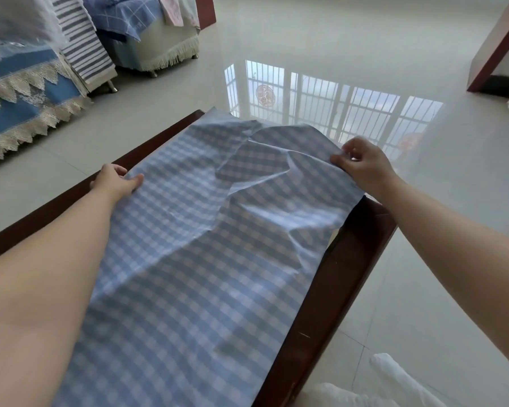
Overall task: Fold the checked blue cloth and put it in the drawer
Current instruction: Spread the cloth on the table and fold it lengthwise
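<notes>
Your checked blue cloth point(206, 259) lies spread along the tabletop point(329, 289), reaching from its near end to its far end, with rumpled creases near the far right corner. Your left hand point(116, 180) sits at the cloth's left edge by the left rim of the tabletop, thumb pressed on the fabric and fingers curled over the edge, so that grip looks closed on the cloth. Your right hand point(362, 164) pinches the far right part of the cloth, lifted slightly above the right rim.

Watch the far right: fabric already overhangs the tabletop's right edge there, and a pull from only one side could drag the whole cloth off onto the glossy floor point(394, 69). The creases by the far right corner could get locked into the fold if you bring the edges together before flattening them, leaving a crooked, bulky stack. No drawer shows here.

No brand, label or readable writing is visible on anything
</notes>
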A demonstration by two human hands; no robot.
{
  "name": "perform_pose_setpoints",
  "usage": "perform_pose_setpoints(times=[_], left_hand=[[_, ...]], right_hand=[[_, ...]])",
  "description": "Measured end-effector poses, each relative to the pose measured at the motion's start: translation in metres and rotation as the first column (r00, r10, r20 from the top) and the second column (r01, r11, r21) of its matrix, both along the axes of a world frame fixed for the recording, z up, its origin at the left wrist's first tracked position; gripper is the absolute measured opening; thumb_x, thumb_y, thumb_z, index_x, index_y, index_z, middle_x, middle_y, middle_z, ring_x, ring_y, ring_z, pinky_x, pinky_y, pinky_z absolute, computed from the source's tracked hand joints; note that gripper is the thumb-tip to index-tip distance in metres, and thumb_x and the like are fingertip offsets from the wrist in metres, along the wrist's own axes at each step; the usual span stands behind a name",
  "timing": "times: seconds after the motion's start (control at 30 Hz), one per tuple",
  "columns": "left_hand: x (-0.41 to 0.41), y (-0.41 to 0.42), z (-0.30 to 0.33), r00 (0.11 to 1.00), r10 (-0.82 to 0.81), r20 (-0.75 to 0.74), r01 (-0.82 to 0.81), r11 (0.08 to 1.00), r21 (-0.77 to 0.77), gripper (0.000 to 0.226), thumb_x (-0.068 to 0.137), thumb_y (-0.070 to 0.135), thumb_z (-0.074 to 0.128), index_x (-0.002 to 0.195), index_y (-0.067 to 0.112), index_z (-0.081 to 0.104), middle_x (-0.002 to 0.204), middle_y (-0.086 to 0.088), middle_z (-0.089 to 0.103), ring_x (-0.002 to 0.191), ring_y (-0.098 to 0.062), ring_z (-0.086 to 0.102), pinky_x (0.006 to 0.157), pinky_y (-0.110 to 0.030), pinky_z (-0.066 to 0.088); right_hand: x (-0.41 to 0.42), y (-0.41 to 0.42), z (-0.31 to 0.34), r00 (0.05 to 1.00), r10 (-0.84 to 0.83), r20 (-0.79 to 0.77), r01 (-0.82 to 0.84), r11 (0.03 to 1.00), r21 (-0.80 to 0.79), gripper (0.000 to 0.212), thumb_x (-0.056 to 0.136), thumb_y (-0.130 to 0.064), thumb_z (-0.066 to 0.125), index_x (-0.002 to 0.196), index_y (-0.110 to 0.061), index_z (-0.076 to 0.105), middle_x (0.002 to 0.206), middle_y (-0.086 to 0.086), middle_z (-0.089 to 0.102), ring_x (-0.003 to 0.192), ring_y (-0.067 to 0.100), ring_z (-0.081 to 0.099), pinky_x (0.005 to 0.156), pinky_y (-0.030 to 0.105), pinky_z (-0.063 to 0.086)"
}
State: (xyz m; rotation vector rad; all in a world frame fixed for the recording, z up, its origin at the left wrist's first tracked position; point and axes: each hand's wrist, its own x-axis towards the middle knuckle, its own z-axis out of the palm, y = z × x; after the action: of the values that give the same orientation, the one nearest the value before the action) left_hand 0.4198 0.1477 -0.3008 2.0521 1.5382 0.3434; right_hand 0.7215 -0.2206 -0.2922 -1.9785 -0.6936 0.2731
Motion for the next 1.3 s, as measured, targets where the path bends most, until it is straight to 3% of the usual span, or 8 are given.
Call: perform_pose_setpoints(times=[0.27, 0.57, 0.73, 0.9, 0.97, 1.07, 1.2, 1.3], left_hand=[[-0.002, -0.033, -0.011, 0.937, 0.105, 0.332, -0.175, 0.966, 0.189, 0.025, 0.087, 0.031, 0.064, 0.096, 0.008, 0.065, 0.100, -0.018, 0.069, 0.090, -0.033, 0.063, 0.077, -0.031, 0.046], [0.014, -0.043, 0.011, 0.986, 0.076, -0.149, -0.017, 0.932, 0.362, 0.029, 0.101, 0.021, 0.037, 0.111, 0.005, 0.059, 0.116, -0.026, 0.060, 0.114, -0.042, 0.050, 0.097, -0.044, 0.033], [0.021, -0.023, 0.024, 0.973, -0.056, -0.224, 0.100, 0.977, 0.190, 0.027, 0.098, 0.014, 0.042, 0.111, 0.001, 0.062, 0.119, -0.028, 0.059, 0.112, -0.042, 0.052, 0.092, -0.041, 0.041], [0.026, -0.028, 0.012, 0.972, -0.023, -0.236, 0.077, 0.973, 0.219, 0.026, 0.099, 0.016, 0.042, 0.108, -0.001, 0.059, 0.115, -0.032, 0.058, 0.111, -0.045, 0.053, 0.091, -0.043, 0.043], [0.027, -0.029, 0.008, 0.975, -0.028, -0.222, 0.076, 0.975, 0.208, 0.030, 0.099, 0.021, 0.040, 0.109, -0.001, 0.057, 0.117, -0.032, 0.057, 0.111, -0.047, 0.052, 0.092, -0.045, 0.042], [0.028, -0.034, 0.000, 0.973, -0.032, -0.228, 0.077, 0.978, 0.193, 0.037, 0.098, 0.029, 0.041, 0.118, 0.000, 0.054, 0.126, -0.033, 0.050, 0.118, -0.049, 0.045, 0.101, -0.046, 0.037], [0.029, -0.044, -0.009, 0.974, 0.007, -0.226, 0.061, 0.954, 0.293, 0.035, 0.099, 0.028, 0.041, 0.119, 0.002, 0.053, 0.133, -0.030, 0.041, 0.122, -0.047, 0.037, 0.105, -0.047, 0.031], [0.028, -0.047, -0.012, 0.971, 0.030, -0.237, 0.051, 0.943, 0.327, 0.035, 0.099, 0.029, 0.039, 0.120, 0.003, 0.051, 0.135, -0.027, 0.041, 0.124, -0.045, 0.035, 0.104, -0.047, 0.029]], right_hand=[[-0.002, 0.001, 0.014, 0.997, -0.020, 0.073, 0.012, 0.993, 0.116, 0.018, 0.085, -0.029, 0.067, 0.072, -0.019, 0.060, 0.067, -0.008, 0.054, 0.064, 0.006, 0.048, 0.065, 0.026, 0.040], [-0.005, 0.007, 0.038, 0.998, 0.066, -0.006, -0.066, 0.992, -0.104, 0.008, 0.092, -0.024, 0.057, 0.088, -0.019, 0.061, 0.065, -0.008, 0.055, 0.047, 0.002, 0.048, 0.050, 0.021, 0.040], [0.020, -0.008, 0.092, 0.998, 0.062, 0.002, -0.062, 0.981, 0.182, 0.006, 0.082, -0.022, 0.071, 0.086, -0.021, 0.067, 0.084, -0.005, 0.062, 0.060, 0.004, 0.053, 0.061, 0.023, 0.044], [0.038, -0.010, 0.065, 0.988, 0.006, 0.157, 0.076, 0.860, -0.505, 0.050, 0.082, -0.061, 0.058, 0.078, -0.011, 0.059, 0.079, 0.001, 0.054, 0.076, 0.022, 0.053, 0.067, 0.032, 0.042], [0.043, -0.022, 0.061, 0.998, 0.025, -0.051, -0.047, 0.855, -0.516, 0.058, 0.079, -0.064, 0.058, 0.066, -0.008, 0.056, 0.070, 0.004, 0.054, 0.069, 0.021, 0.052, 0.065, 0.031, 0.042], [0.039, -0.033, 0.065, 0.963, 0.104, -0.247, -0.211, 0.862, -0.460, 0.036, 0.083, -0.040, 0.069, 0.100, -0.009, 0.069, 0.102, 0.008, 0.066, 0.097, 0.025, 0.061, 0.092, 0.037, 0.048], [0.029, -0.017, 0.095, 0.991, 0.120, 0.058, -0.121, 0.992, 0.019, 0.009, 0.081, -0.025, 0.073, 0.077, -0.020, 0.067, 0.071, -0.001, 0.060, 0.060, 0.003, 0.054, 0.062, 0.021, 0.046], [0.041, -0.010, 0.077, 0.970, -0.021, 0.244, 0.087, 0.961, -0.263, 0.035, 0.085, -0.048, 0.063, 0.083, -0.014, 0.066, 0.081, 0.003, 0.059, 0.073, 0.015, 0.057, 0.068, 0.025, 0.041]])
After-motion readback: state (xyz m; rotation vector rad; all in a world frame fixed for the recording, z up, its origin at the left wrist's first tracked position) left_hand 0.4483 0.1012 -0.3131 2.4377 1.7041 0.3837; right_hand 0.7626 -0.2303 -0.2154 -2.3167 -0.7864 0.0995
